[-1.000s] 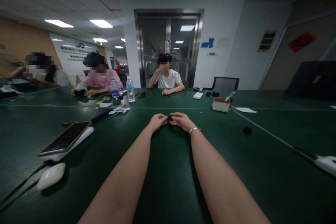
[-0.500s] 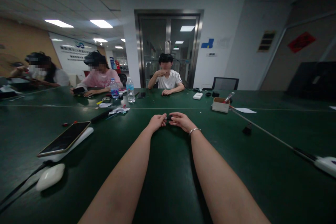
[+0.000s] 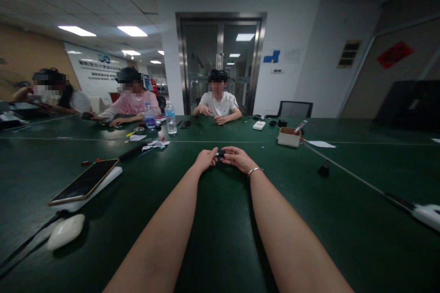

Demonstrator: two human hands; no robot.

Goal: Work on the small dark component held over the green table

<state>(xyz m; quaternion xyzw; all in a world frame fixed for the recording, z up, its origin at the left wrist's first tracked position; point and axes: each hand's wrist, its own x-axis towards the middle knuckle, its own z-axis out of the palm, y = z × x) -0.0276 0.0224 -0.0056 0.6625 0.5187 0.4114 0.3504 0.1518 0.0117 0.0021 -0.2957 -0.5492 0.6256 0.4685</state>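
We are holding a small dark item (image 3: 221,154) between the fingertips of both hands, at the middle of the frame, just above the surface (image 3: 223,229). Our left hand (image 3: 205,160) is pinching its lighter end, while our right hand (image 3: 240,160) is curling its fingers around the darker one, probably so that both ends are staying steady; we cannot tell how firmly it is gripping. A bracelet (image 3: 255,172) is circling our right wrist. Further out, at the left, a phone (image 3: 85,182) is lying tilted on a white object (image 3: 112,180), which seems to be propping it up, and a pale rounded case (image 3: 66,232) is resting near a black strap (image 3: 29,241) at the lower left. Crumpled paper (image 3: 156,145) is lying beyond the phone, and two bottles (image 3: 150,116) (image 3: 171,120) are standing upright behind it, likely set there to be out of our way. At the right, an open box (image 3: 288,138) is keeping a slim item (image 3: 301,126) leaning inside, perhaps to stop it rolling, and a small black object (image 3: 324,169) is sitting nearer us. Across from us, a person in white (image 3: 223,104) is sitting before the door.
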